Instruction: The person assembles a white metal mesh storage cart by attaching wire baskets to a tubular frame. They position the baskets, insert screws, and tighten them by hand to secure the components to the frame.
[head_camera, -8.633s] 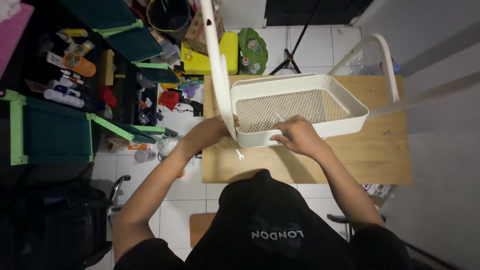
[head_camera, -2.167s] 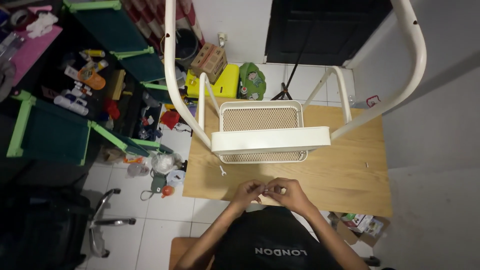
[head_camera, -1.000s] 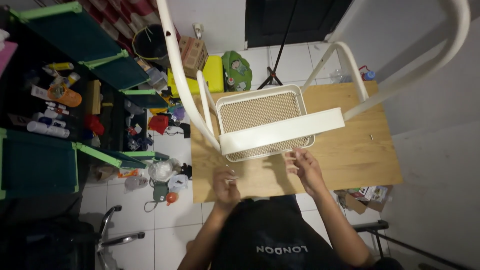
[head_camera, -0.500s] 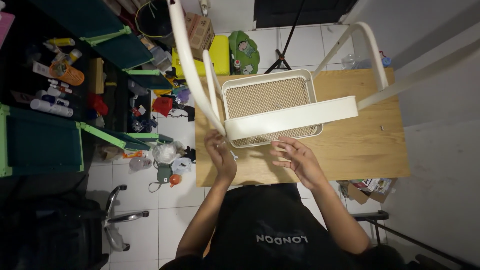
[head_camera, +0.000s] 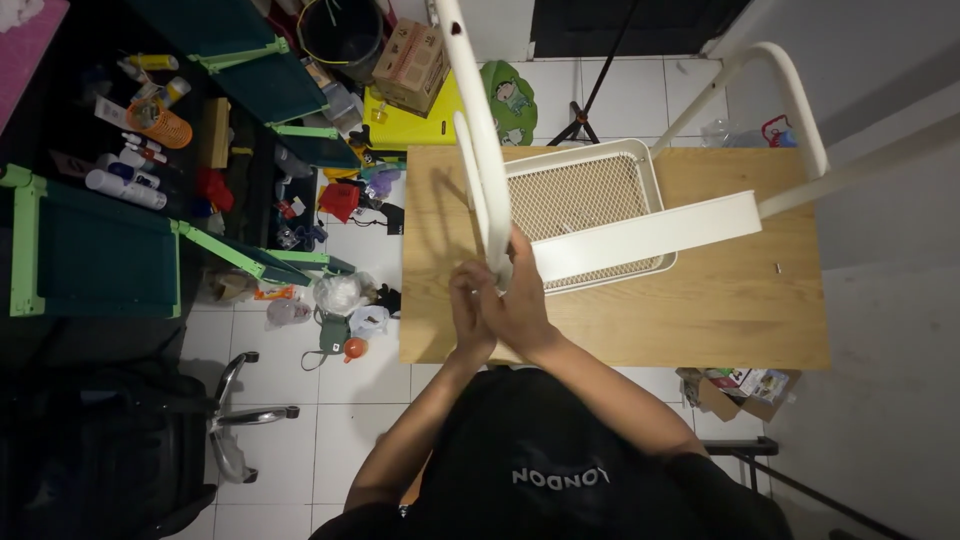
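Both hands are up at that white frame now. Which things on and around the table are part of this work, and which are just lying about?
In use:
left hand
right hand
white metal tube frame
white mesh basket tray
small screw on the wooden table

Lying about:
cardboard box
yellow bin
black bucket
green shelving

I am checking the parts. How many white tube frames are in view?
2. The left frame stands by the tray, its foot at the left hand and right hand. The right frame rises over the table's far right corner. Others may be hidden.
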